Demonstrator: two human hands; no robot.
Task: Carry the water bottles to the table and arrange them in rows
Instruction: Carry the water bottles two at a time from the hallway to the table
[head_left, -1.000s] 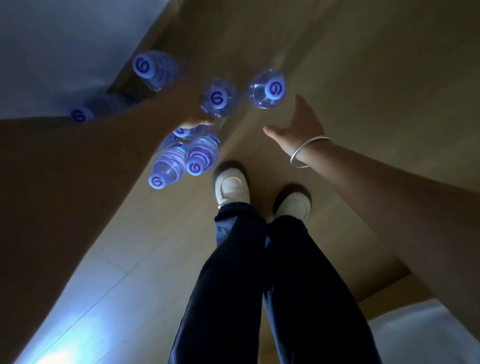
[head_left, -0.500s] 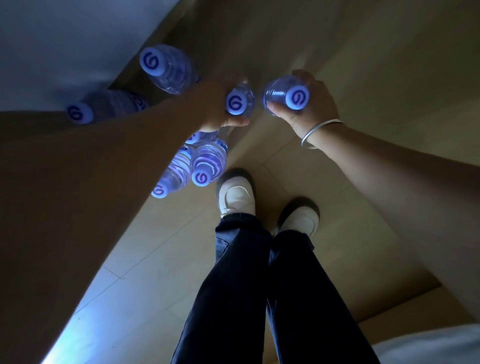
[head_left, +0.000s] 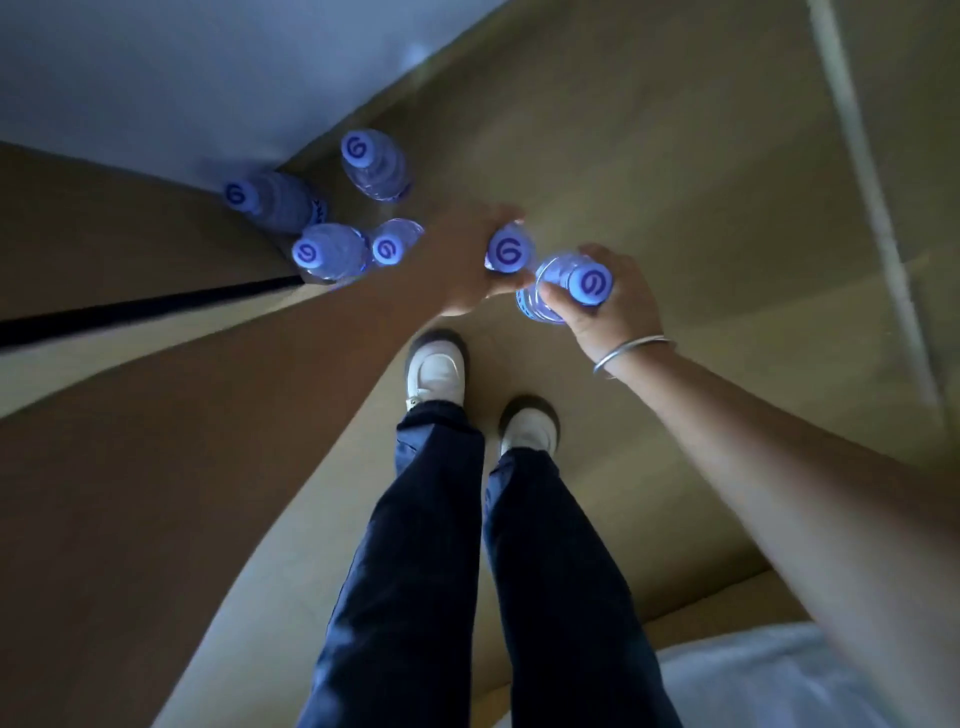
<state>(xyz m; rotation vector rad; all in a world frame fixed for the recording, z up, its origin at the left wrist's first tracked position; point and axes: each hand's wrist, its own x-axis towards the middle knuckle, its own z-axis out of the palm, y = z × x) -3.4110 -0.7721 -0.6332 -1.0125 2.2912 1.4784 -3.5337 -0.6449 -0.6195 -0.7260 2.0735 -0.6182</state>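
Bottles of water, 6 in all, are seen from above in dim light, each with a pale cap printed with a dark spiral. 1 bottle (head_left: 510, 254) is gripped near its cap by the left hand (head_left: 462, 265), whose fingers are curled round it. Just beside it, a second bottle (head_left: 566, 288) is held by the right hand (head_left: 608, 306), fingers wrapped round its neck and shoulder; a silver bangle (head_left: 631, 353) sits on that wrist. 4 more bottles are left standing close together on the wooden floor (head_left: 675, 182) by the pale wall (head_left: 156, 78): a far bottle (head_left: 371, 163), a wall-side bottle (head_left: 270, 200), a near bottle (head_left: 327, 252) and a middle bottle (head_left: 395, 244). Dark trousers (head_left: 431, 519) and white shoes (head_left: 436, 371) are seen below the hands. No table can be made out. The task is judged to be at an early stage: 2 bottles are picked up for carrying, 4 are yet to be fetched, and no rows are arranged within view.
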